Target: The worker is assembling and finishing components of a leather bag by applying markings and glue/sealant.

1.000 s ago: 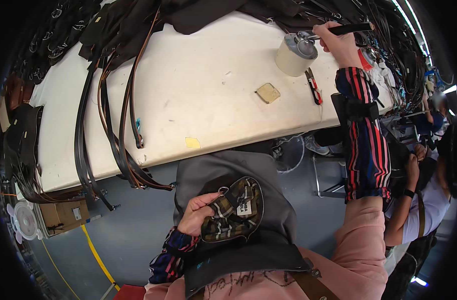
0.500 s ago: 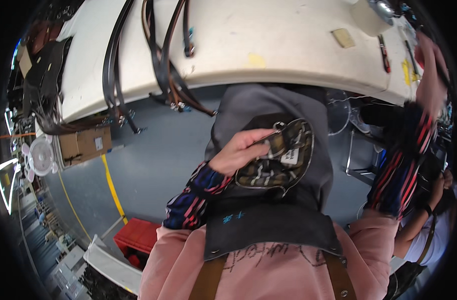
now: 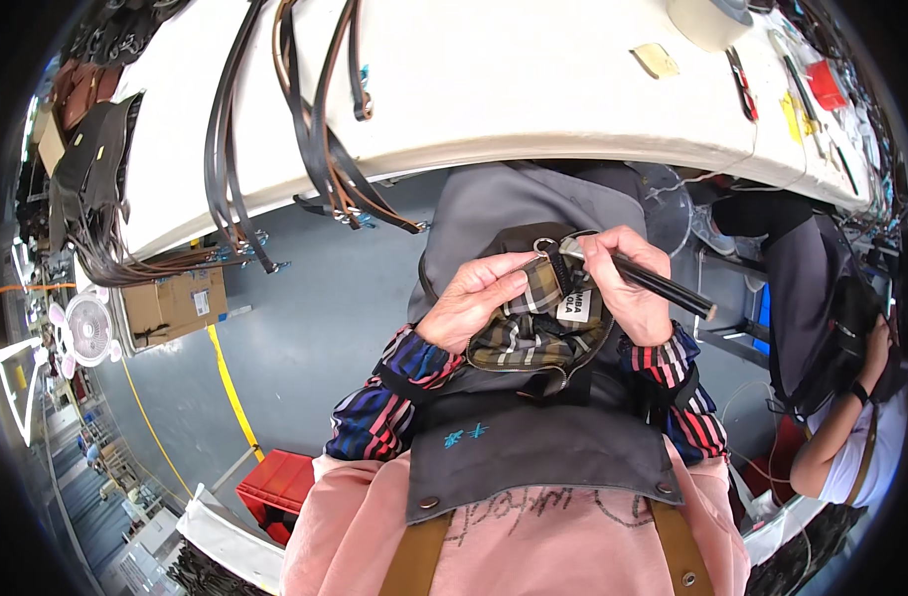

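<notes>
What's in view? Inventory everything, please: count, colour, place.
Pouch: 1, brown plaid, over lap
Long tool: 1, black-handled, over pouch
Table: 1, white, ahead
Straps: several, black and brown, over table's near edge
Container: 1, off-white, table's right
Hand tool: 1, red-black, below container
Pad: 1, yellowish, left of container
Fan: 1, white, far left
Cardboard box: 1, brown, beside fan
Boxy object: 1, red, lower left
Co-worker: 1, white top, right
Apron: 1, dark grey, worn
Left hand: 1, bare, holding pouch
Right hand: 1, bare, gripping long tool
</notes>
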`<move>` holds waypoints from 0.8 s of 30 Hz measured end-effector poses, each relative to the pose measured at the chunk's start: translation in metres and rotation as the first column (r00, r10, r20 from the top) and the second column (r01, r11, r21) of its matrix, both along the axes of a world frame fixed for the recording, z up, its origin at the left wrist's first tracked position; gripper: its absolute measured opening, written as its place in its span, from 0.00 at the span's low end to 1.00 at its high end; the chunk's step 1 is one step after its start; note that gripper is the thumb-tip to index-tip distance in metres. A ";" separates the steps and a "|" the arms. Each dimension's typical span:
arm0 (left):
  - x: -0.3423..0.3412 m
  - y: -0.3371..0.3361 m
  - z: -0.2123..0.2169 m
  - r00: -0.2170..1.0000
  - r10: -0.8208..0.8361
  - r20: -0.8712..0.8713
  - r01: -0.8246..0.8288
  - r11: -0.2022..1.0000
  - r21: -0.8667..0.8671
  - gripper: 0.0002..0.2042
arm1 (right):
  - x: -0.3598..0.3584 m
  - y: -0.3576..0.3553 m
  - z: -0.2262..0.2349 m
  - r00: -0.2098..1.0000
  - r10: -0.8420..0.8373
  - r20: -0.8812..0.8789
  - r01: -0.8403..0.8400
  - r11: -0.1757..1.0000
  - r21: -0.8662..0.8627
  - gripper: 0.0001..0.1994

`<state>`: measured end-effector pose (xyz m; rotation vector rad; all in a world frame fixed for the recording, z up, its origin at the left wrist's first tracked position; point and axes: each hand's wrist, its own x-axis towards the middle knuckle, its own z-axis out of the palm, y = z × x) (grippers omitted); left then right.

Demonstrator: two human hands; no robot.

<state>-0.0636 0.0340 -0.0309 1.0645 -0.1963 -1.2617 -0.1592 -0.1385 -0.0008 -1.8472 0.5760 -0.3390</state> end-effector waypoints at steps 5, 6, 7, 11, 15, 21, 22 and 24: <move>0.003 0.002 -0.005 0.999 -0.015 -0.033 0.014 0.999 -0.029 0.16 | 0.004 -0.002 0.008 0.993 -0.074 0.087 0.066 0.993 0.095 0.05; 0.002 0.005 -0.006 1.000 -0.005 -0.011 0.005 1.000 -0.020 0.17 | 0.006 0.007 0.004 0.988 -0.017 0.156 0.005 0.997 0.080 0.04; 0.003 0.006 -0.004 1.000 -0.002 0.012 0.003 1.000 -0.020 0.18 | 0.006 0.006 0.010 0.995 0.090 0.046 -0.088 0.995 -0.035 0.04; 0.002 -0.002 0.011 0.999 -0.025 -0.043 0.020 0.996 -0.091 0.21 | 0.005 -0.016 -0.008 0.992 -0.110 0.057 0.116 0.984 -0.131 0.04; 0.008 0.004 0.010 0.994 -0.086 -0.069 0.075 0.986 -0.147 0.30 | 0.000 0.010 0.019 0.990 0.085 0.115 -0.066 0.986 -0.155 0.03; 0.001 -0.002 0.014 0.989 -0.126 -0.080 0.105 0.969 -0.223 0.33 | 0.003 0.012 0.000 0.969 0.065 0.238 0.058 0.877 -0.477 0.05; 0.000 -0.001 0.014 0.987 -0.128 -0.100 0.103 0.968 -0.227 0.33 | 0.003 0.010 0.002 0.983 -0.032 0.179 0.114 0.874 -0.473 0.05; 0.001 0.007 0.006 0.988 -0.113 -0.107 0.087 0.970 -0.226 0.33 | 0.002 0.022 0.011 0.964 0.160 0.213 -0.060 0.909 -0.412 0.05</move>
